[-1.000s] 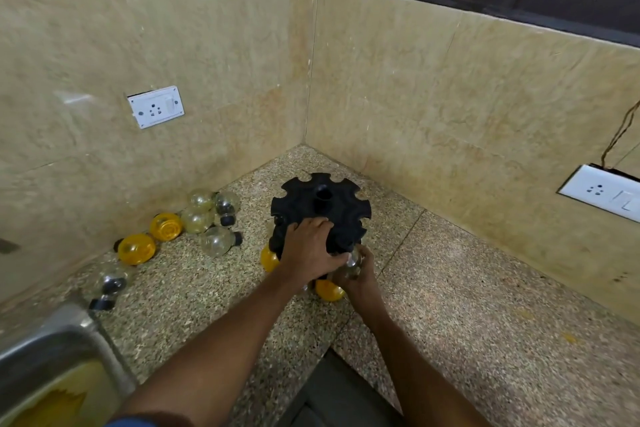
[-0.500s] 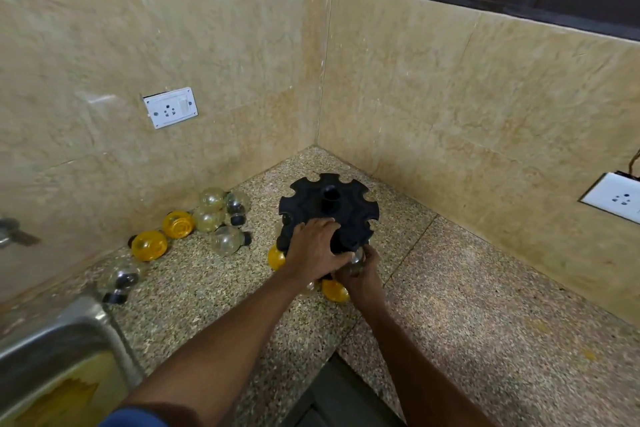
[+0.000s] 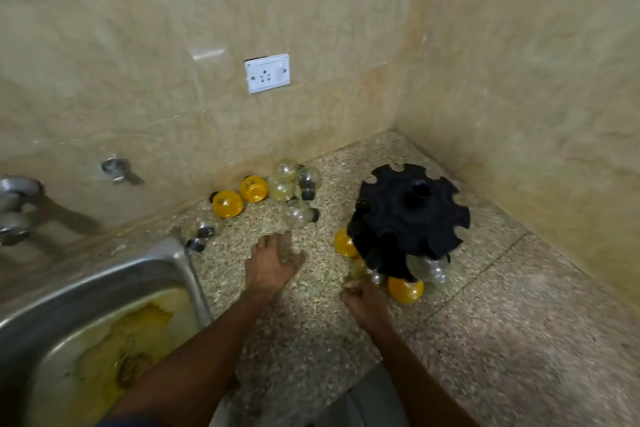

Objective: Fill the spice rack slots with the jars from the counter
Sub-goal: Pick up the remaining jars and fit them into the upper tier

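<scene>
Speckled stone surface [image 3: 485,340] met tiled walls in a corner, where the black spice rack [image 3: 410,218] stood with jars in its lower slots. Loose jars [image 3: 277,194] lay along the back wall's foot. The left hand [image 3: 273,263] hovered, fingers spread and empty, over bare surface between them. The right hand [image 3: 363,298], loosely curled and empty, was beside the rack's base. A steel sink [image 3: 166,263] bounded the left edge.

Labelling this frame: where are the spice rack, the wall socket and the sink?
spice rack [image 3: 412,208]: head view, on its black slotted top disc.
wall socket [image 3: 267,73]: head view, on its white faceplate.
sink [image 3: 104,274]: head view, on its steel rim.
</scene>
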